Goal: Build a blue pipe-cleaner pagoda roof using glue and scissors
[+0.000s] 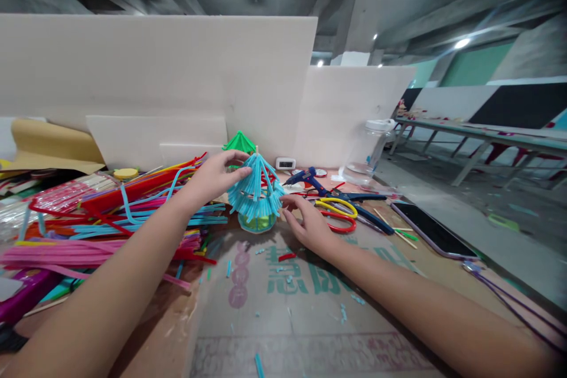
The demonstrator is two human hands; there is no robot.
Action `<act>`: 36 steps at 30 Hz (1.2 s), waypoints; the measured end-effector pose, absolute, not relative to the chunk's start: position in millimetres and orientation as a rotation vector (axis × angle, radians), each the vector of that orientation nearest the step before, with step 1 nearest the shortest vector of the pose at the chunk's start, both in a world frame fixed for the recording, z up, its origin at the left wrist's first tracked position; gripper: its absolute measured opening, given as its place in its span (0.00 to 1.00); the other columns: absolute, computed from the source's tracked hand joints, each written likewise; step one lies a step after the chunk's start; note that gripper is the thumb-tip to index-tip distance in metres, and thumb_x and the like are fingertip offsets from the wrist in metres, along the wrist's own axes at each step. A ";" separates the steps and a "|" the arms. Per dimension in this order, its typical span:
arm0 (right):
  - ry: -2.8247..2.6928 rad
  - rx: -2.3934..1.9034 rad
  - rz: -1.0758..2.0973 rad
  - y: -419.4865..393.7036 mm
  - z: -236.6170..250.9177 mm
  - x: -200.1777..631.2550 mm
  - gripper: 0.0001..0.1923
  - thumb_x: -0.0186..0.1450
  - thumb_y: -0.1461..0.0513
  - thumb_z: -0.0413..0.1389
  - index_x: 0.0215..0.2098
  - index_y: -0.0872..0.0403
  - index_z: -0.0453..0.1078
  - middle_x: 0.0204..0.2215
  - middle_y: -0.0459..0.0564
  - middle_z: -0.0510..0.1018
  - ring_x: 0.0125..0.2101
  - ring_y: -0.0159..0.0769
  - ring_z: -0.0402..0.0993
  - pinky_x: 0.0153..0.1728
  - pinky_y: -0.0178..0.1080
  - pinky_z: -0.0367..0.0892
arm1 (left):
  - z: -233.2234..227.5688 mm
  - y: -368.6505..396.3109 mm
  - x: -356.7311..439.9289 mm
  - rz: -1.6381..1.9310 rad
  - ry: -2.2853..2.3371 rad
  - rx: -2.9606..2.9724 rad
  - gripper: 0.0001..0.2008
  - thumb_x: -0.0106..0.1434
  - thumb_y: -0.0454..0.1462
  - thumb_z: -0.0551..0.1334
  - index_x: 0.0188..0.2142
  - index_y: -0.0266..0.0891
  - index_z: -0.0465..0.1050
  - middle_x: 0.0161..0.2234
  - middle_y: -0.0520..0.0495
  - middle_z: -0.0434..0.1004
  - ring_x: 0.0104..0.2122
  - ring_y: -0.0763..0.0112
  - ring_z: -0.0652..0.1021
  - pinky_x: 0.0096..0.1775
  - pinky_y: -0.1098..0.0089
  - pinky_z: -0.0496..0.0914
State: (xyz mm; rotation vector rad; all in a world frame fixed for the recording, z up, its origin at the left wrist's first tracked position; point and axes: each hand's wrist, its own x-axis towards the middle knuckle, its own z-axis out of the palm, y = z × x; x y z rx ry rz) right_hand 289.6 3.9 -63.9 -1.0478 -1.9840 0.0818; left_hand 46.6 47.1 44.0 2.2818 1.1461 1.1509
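A small model with a cone-shaped roof of light blue straws (256,192) stands on a round base with a green inside, on the cardboard sheet (283,307). My left hand (217,177) holds the roof on its left side, fingertips at the top. My right hand (310,221) lies on the cardboard with its fingertips touching the roof's lower right edge. A green model of the same kind (239,142) stands just behind.
A heap of coloured straws and pipe cleaners (110,218) fills the left. A blue glue gun (305,177), scissors with yellow and red handles (341,215), a phone (429,229) and a clear jar (370,150) lie to the right. White boards (177,71) close the back.
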 end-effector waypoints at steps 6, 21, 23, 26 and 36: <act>-1.971 -1.040 0.108 6.5 -65.4 291.1 0.14 0.68 0.62 0.50 0.52 0.54 0.66 0.42 0.53 0.76 0.40 0.37 0.73 0.44 0.42 0.68 | 40.8 48.2 48.8 1.157 1.146 2.269 0.23 0.60 0.47 0.62 0.52 0.38 0.70 0.46 0.42 0.78 0.41 0.61 0.78 0.43 0.62 0.71; -1.901 -1.080 0.185 10.4 -64.5 294.0 0.13 0.67 0.62 0.50 0.49 0.54 0.67 0.43 0.53 0.77 0.41 0.39 0.73 0.44 0.44 0.68 | 35.9 52.3 52.1 1.188 1.045 2.368 0.21 0.63 0.48 0.60 0.52 0.41 0.71 0.51 0.43 0.72 0.50 0.60 0.74 0.48 0.62 0.69; -1.912 -1.069 0.171 9.8 -63.6 294.2 0.13 0.67 0.62 0.50 0.49 0.54 0.67 0.44 0.53 0.77 0.42 0.39 0.73 0.45 0.45 0.68 | 35.1 52.3 51.9 1.167 0.979 2.297 0.22 0.61 0.48 0.62 0.51 0.41 0.70 0.51 0.43 0.73 0.50 0.60 0.75 0.49 0.61 0.70; -1.929 -1.041 0.163 9.4 -59.4 295.8 0.12 0.67 0.63 0.51 0.49 0.54 0.67 0.44 0.53 0.76 0.43 0.39 0.73 0.46 0.44 0.68 | 36.8 49.7 51.2 1.142 0.946 2.244 0.21 0.60 0.49 0.63 0.47 0.40 0.69 0.47 0.43 0.76 0.46 0.60 0.76 0.47 0.61 0.71; -1.931 -1.211 0.169 25.2 -15.4 330.1 0.12 0.67 0.60 0.51 0.48 0.54 0.69 0.38 0.50 0.78 0.36 0.35 0.74 0.37 0.38 0.68 | 47.9 38.5 53.6 1.429 1.023 1.979 0.23 0.57 0.50 0.65 0.45 0.40 0.65 0.41 0.46 0.76 0.38 0.64 0.78 0.39 0.65 0.72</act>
